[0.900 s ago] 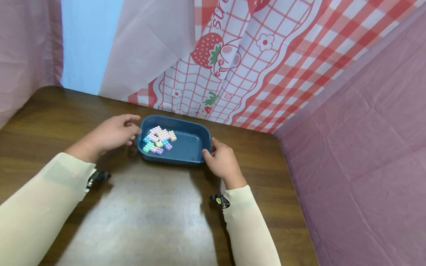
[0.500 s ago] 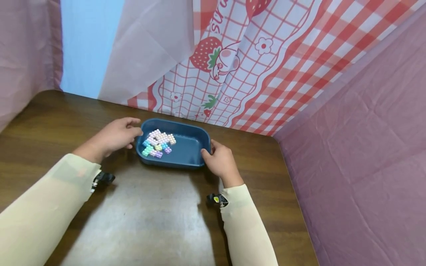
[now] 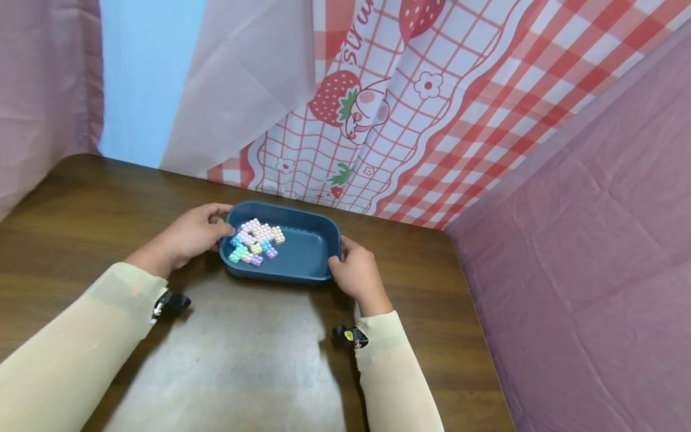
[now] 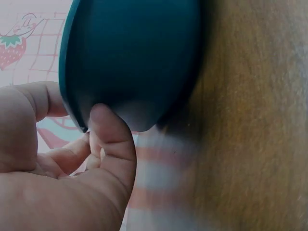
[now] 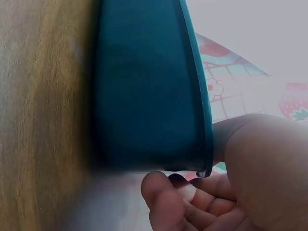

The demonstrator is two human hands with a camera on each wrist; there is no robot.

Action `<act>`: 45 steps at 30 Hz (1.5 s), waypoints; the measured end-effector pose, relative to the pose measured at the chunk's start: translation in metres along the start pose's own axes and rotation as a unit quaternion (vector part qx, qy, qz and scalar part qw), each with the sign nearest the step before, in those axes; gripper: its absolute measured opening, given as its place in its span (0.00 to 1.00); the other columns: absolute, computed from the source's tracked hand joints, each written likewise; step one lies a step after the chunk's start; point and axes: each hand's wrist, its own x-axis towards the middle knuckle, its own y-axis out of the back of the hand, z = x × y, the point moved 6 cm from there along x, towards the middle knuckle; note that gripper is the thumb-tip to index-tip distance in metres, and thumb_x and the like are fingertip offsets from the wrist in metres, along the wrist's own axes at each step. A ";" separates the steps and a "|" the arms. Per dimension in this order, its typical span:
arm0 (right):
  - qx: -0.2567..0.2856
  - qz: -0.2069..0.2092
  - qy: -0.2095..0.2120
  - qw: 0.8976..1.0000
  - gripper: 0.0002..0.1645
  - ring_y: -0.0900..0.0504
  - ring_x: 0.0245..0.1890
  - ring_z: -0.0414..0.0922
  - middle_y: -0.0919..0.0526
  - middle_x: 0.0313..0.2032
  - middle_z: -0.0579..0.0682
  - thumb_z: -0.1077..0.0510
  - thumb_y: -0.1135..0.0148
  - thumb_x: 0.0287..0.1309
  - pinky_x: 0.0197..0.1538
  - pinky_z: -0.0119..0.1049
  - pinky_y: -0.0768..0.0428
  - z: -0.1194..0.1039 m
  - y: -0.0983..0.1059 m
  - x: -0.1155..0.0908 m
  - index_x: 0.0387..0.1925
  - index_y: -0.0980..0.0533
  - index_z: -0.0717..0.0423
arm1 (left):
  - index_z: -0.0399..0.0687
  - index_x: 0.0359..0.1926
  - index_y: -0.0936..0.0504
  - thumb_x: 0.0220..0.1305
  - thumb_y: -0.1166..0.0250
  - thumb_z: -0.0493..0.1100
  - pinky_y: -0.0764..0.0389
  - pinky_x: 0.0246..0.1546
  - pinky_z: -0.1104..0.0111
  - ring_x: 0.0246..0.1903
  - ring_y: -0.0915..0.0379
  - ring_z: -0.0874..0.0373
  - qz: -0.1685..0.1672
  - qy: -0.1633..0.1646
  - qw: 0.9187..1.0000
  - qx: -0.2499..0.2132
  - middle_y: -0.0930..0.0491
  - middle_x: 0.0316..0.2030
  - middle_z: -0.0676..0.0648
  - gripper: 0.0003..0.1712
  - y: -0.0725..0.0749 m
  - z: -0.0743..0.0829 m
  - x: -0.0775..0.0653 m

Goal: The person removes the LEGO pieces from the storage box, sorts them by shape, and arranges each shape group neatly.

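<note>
A dark blue plastic tub [image 3: 302, 277] with rounded corners rests on the wooden table near its back edge. Several pastel building bricks [image 3: 254, 240], in pink, cream, green, blue, yellow and purple, lie bunched in its left half. My left hand [image 3: 191, 237] holds the tub's left end, thumb at the rim; the left wrist view shows curled fingers against the tub's end. On the opposite end, my right hand [image 3: 357, 270] grips the rim with the thumb over it and the fingers outside. In the right wrist view, the tub's outer wall [image 5: 149, 96] hides part of that grip.
Behind the tub hangs a red-and-white strawberry-print cloth [image 3: 345, 150], close to its back side. A purple cloth [image 3: 583, 270] borders the table on the right. The brown wooden table [image 3: 243, 360] extends in front, with a bright sheen.
My left hand has moved right and taken hold of the tub's left end. My right hand stays at the right end. The whole head view has shifted slightly, so everything appears lower.
</note>
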 end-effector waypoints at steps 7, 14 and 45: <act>-0.004 -0.001 0.006 1.000 0.35 0.29 0.20 0.41 0.25 0.20 0.45 0.57 0.38 0.62 0.26 0.35 0.29 -0.004 -0.001 -0.004 0.71 0.26 0.57 | 0.44 0.82 0.45 0.77 0.41 0.45 0.12 0.45 0.66 0.52 0.24 0.45 0.005 -0.001 1.000 -0.011 0.28 0.56 0.36 0.40 -0.001 -0.004 -0.003; -0.012 -0.003 0.001 1.000 0.35 0.31 0.18 0.41 0.28 0.18 0.45 0.56 0.38 0.63 0.24 0.35 0.33 -0.003 -0.002 -0.007 0.72 0.26 0.55 | 0.42 0.82 0.44 0.76 0.40 0.43 0.13 0.38 0.66 0.44 0.24 0.47 0.011 -0.012 1.000 -0.016 0.27 0.50 0.37 0.40 -0.002 -0.006 -0.006; 0.007 -0.013 0.001 1.000 0.37 0.35 0.14 0.38 0.32 0.13 0.42 0.56 0.40 0.61 0.21 0.34 0.38 -0.005 -0.004 -0.029 0.73 0.27 0.54 | 0.45 0.82 0.44 0.75 0.39 0.41 0.12 0.31 0.64 0.34 0.23 0.52 0.002 -0.029 0.998 -0.053 0.30 0.44 0.40 0.40 -0.003 -0.020 -0.021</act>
